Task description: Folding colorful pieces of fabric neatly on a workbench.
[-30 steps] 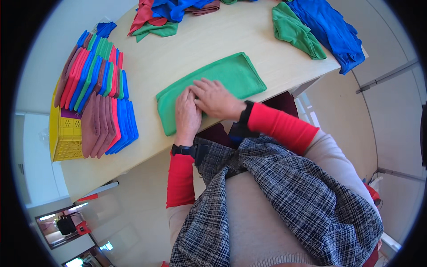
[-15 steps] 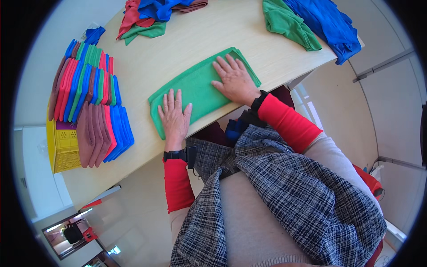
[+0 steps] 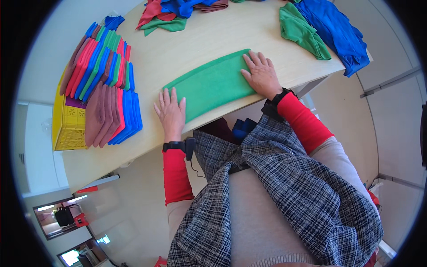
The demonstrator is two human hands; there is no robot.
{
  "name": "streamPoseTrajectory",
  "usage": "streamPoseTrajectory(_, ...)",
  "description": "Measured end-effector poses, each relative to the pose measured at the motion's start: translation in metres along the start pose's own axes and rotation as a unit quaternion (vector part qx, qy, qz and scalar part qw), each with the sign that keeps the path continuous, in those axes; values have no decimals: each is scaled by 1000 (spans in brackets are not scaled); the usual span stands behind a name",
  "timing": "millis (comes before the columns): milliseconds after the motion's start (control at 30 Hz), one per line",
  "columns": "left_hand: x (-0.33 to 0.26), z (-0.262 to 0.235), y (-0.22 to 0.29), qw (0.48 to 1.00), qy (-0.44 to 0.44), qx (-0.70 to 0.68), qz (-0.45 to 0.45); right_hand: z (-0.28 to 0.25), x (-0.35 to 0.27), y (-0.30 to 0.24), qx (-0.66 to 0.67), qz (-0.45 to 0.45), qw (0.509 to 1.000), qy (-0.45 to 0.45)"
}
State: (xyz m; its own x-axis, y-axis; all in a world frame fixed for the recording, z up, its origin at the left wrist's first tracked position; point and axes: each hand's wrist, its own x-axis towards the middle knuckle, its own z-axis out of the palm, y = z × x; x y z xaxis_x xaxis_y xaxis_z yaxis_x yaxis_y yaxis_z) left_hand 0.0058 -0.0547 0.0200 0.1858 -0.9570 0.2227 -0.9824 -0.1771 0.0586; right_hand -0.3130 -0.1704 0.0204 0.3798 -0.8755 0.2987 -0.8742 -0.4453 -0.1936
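Observation:
A green cloth (image 3: 213, 84), folded into a long flat strip, lies on the pale wooden table (image 3: 213, 38) before me. At its left end rests my left hand (image 3: 171, 112), fingers spread and partly over the edge of the cloth. My right hand (image 3: 263, 76) lies at the opposite end with its fingers stretched out on the cloth's right edge. Neither hand grips anything.
On the left, a yellow basket (image 3: 71, 127) holds upright rows of folded cloths (image 3: 100, 66) in red, blue, green and brown. Loose crumpled cloths (image 3: 175, 11) lie at the far side. Green (image 3: 302, 33) and blue cloths (image 3: 333, 35) hang over the right corner.
Both hands have moved outward to the two ends of the green cloth. The cloth now looks straighter and narrower, with its right end squared up. The view has shifted slightly.

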Motion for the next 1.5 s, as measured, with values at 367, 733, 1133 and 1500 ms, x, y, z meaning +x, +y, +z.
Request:
streamPoseTrajectory(367, -36, -3, 132, 932, 135, -176, 288, 9, -2, -57, 117, -52, 992, -18)
streamPoseTrajectory(733, -40, -8, 71, 952, 141, -158, 222, 11, -11, -37, 10, -74, 997, 0)
streamPoseTrajectory(1133, -65, -15, 11, 965, 162, -148, 142, 6, -16, -9, -8, -47, 999, -1)
streamPoseTrajectory(1500, -59, -33, 69, 960, 202, -133, 140, -17, -21, -42, -23, -46, 997, 49)
